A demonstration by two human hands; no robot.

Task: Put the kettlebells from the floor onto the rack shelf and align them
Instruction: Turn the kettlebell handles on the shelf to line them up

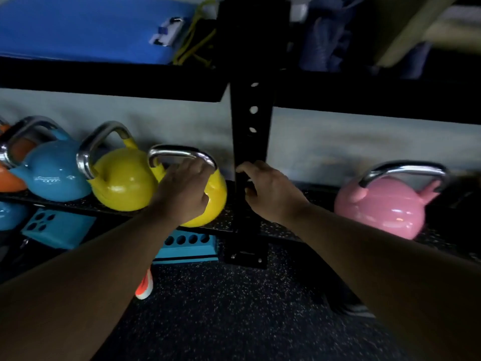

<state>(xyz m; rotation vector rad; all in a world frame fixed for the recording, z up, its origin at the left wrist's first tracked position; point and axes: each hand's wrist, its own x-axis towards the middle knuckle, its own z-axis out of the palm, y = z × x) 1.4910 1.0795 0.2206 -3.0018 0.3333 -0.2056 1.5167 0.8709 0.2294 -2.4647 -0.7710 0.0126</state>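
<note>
A yellow kettlebell [217, 198] with a chrome handle stands on the low rack shelf [78, 207], just left of the black upright post [251, 142]. My left hand [182, 194] lies over its body and the lower part of the handle. My right hand [268, 190] grips the post at shelf height. To the left on the same shelf stand another yellow kettlebell [122, 178], a blue kettlebell [54, 173] and an orange kettlebell [10, 175] at the frame edge. A pink kettlebell [382, 204] sits on the shelf right of the post.
A blue mat [86, 27] and yellow bands [192, 48] lie on the upper shelf. Teal blocks with holes [186, 246] sit under the low shelf. An orange and white shoe [144, 286] shows on the speckled rubber floor [234, 308].
</note>
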